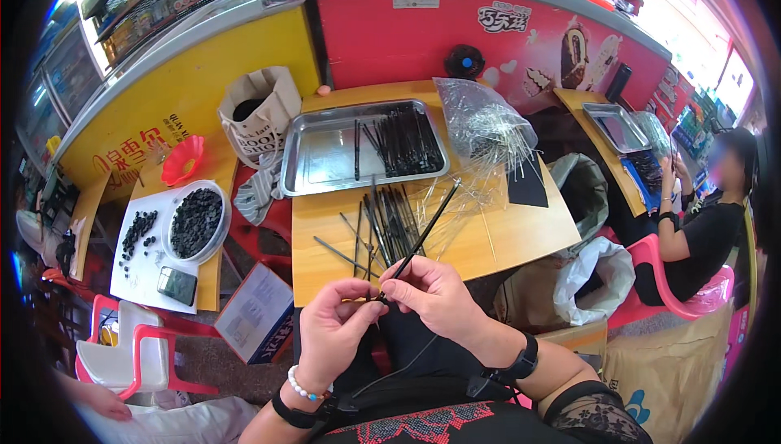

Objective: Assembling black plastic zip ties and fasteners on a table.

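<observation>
hands (439, 302) hold a black rod (421, 237), table edge (533, 242) rightward bare

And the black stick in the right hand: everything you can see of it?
The black stick is long, thin and straight, with a slight sheen; it could be plastic or coated wire. The right hand pinches it near its lower end, which the fingers hide. The left hand is right beside that end; whether its grip closes on it is unclear. The stick slants up and rightward, its far end over the table.
</observation>
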The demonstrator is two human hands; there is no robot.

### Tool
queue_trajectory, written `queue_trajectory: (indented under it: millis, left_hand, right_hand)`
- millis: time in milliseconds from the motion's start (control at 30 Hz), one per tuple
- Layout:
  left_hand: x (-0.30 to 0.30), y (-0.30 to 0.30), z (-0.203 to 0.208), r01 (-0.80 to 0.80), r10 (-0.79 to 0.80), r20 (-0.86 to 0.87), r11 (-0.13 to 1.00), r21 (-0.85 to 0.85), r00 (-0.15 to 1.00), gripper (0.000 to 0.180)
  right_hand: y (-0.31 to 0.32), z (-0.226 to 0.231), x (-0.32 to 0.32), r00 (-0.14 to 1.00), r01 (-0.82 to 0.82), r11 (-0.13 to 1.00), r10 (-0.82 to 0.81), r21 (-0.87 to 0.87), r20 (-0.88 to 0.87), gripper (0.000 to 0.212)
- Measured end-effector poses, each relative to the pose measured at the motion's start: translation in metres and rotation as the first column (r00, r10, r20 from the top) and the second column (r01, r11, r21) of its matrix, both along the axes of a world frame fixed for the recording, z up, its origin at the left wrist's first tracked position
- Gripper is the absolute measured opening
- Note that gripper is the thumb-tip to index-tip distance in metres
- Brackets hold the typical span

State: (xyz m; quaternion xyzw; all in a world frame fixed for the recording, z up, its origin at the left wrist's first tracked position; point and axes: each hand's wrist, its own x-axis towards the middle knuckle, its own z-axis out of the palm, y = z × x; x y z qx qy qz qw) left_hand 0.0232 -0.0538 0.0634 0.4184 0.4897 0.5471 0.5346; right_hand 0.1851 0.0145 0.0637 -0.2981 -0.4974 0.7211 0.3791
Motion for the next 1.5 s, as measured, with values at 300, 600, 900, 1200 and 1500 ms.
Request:
queue_trajectory:
  millis: [300, 600, 900, 1200, 1500]
  left_hand:
    - [0.006, 0.009, 0.001, 0.189, -0.103, 0.378, 0.962, -0.199, 0.920, 0.015]
    - [0.015, 0.013, -0.006, 0.225, -0.138, 0.368, 0.952, -0.205, 0.920, 0.015]
    - [-0.002, 0.016, -0.018, 0.063, 0.044, 0.366, 0.959, -0.276, 0.930, 0.006]
    - [-0.006, 0.026, -0.031, 0.027, 0.104, 0.501, 0.969, -0.247, 0.859, 0.006]
    - [-0.016, 0.022, -0.025, -0.043, 0.159, 0.437, 0.964, -0.263, 0.885, 0.005]
  right_hand:
    - [0.002, -0.014, 0.018, 0.971, 0.165, 0.982, -0.179, -0.097, -0.159, 0.031]
    - [-0.001, -0.013, 0.011, 0.993, 0.113, 0.994, -0.113, 0.010, 0.031, 0.009]
    - [0.036, -0.035, 0.079, 0.654, 0.021, 0.738, -0.520, 0.674, 0.549, 0.009]
    - [0.093, -0.056, 0.070, 0.567, -0.069, 0.689, -0.568, 0.722, 0.596, 0.015]
    - [0.125, -0.061, 0.032, 0.225, -0.268, 0.849, -0.404, 0.455, 0.887, 0.035]
